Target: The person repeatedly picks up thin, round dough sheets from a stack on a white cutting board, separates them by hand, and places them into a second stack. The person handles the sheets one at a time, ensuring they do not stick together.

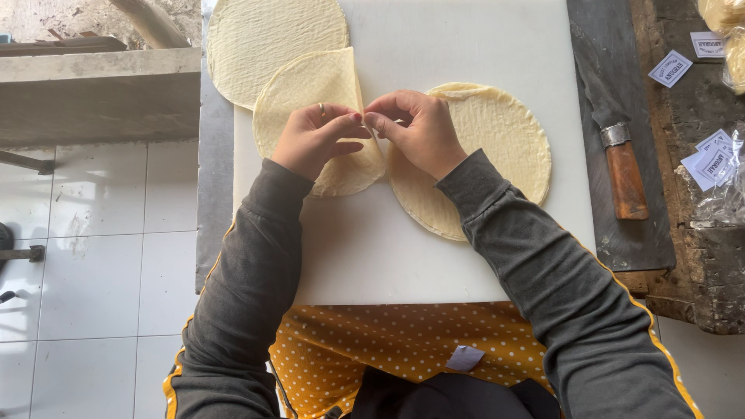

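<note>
You are looking straight down at a white cutting board with your two hands meeting near its middle. Your left hand rests on a thin, pale yellow round wrapper whose right side is folded over into a straight edge; thumb and forefinger pinch that sheet at its right edge. Your right hand comes in from the right, its fingertips pinched together on the same spot, touching the fingertips of the left. A gold ring sits on a left finger.

Under your right hand lies a second round wrapper, flat on the board, its left edge just touching the folded one. A third wrapper lies farther away at the board's far left corner, partly beneath the folded one.

To the right of the board, a large cleaver with a wooden handle rests on a dark slab. Small white paper labels lie scattered farther right. Nearest you is a yellow polka-dot apron.
</note>
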